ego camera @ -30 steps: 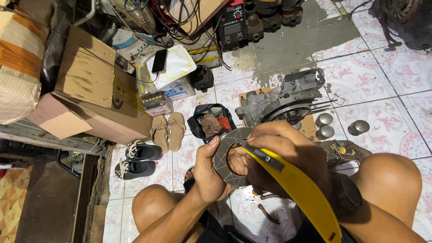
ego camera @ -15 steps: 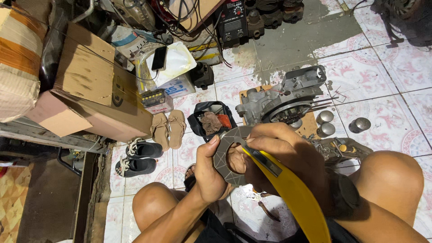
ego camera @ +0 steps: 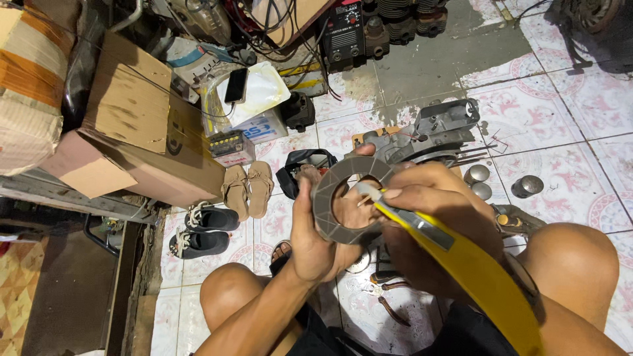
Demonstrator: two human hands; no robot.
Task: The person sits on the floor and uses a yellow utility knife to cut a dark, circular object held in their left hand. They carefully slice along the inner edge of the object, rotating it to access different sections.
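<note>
I sit on a tiled floor with both knees up. My left hand [ego camera: 315, 240] holds a flat grey ring-shaped plate [ego camera: 330, 198] upright in front of me, fingers around its lower left edge. My right hand [ego camera: 435, 217] grips a yellow utility knife [ego camera: 461, 260]; its tip rests against the inner edge of the ring's hole, near the top right.
A grey engine casing [ego camera: 435, 135] lies on the tiles just beyond my hands, with small metal cylinders [ego camera: 527, 186] to its right. Tan sandals [ego camera: 247, 188] and black shoes [ego camera: 201, 231] sit at left, next to cardboard boxes [ego camera: 132, 132]. A phone [ego camera: 236, 84] rests on a white container.
Both hands with the ring and knife have stayed close together; the ring has shifted very slightly and the view has moved a little.
</note>
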